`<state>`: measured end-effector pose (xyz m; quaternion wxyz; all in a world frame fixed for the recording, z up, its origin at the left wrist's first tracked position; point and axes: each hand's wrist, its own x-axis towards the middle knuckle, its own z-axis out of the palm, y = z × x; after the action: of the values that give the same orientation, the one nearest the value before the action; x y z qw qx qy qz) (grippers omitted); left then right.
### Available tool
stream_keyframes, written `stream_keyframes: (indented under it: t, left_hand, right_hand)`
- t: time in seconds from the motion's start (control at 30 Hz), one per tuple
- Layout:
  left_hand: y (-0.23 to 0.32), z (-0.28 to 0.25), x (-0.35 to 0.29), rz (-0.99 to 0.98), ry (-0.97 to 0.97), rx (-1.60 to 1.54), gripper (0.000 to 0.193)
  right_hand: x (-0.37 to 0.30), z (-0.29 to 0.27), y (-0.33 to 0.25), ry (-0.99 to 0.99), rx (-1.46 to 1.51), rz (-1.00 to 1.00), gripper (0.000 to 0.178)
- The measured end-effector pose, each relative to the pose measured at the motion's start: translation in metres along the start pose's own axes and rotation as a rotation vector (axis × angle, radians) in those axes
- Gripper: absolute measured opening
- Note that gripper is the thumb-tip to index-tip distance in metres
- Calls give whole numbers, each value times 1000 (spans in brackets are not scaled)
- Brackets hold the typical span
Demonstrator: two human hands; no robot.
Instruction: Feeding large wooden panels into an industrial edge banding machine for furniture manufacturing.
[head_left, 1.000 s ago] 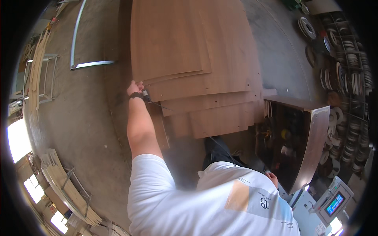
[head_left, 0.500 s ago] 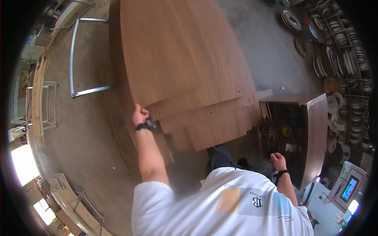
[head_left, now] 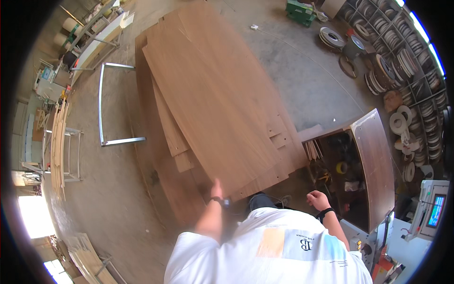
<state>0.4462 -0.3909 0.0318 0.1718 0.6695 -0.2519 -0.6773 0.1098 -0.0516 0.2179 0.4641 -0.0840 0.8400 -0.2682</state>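
Observation:
A large brown wood-grain panel [head_left: 208, 99] lies askew on top of a stack of similar panels. My left hand [head_left: 216, 191] grips its near left corner, thumb on top and the other fingers mostly hidden. A dark band with a small device sits on that wrist. Along the left side, lower panels [head_left: 172, 137] stick out from under the top one. My right hand [head_left: 319, 200] hangs before my body with curled fingers and nothing visible in it, left of an open brown cabinet box [head_left: 373, 161].
Inside the box lie a yellow tape roll [head_left: 341, 167] and small tools. Edge-band rolls [head_left: 402, 118] fill racks at the right. A machine with a lit screen [head_left: 436, 210] stands lower right. A metal frame [head_left: 100, 104] lies on the floor left of the stack.
The top panel has turned and slid right with my left hand on its corner, baring lower panels on the left. My view has shifted; my right hand stays curled near the box.

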Motion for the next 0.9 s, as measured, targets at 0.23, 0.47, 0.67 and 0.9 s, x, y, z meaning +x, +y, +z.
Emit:
stream_keyframes:
  t: [0.23,0.47,0.67,0.9]
  left_hand:
    - [-44,16,-29,-136,-397,-194,64]
    - [-36,160,-187,-178,-783,-129,55]
    - [-71,283,-272,-262,-944,13,43]
    - [-80,387,-288,-63,-901,429,45]
  right_hand:
    - [14,-29,-1,-82,137,-202,24]
    - [30,-67,-8,-222,153,-445,34]
    - [24,-119,24,-338,628,-225,41]
    - [36,-217,100,271,862,-106,36]
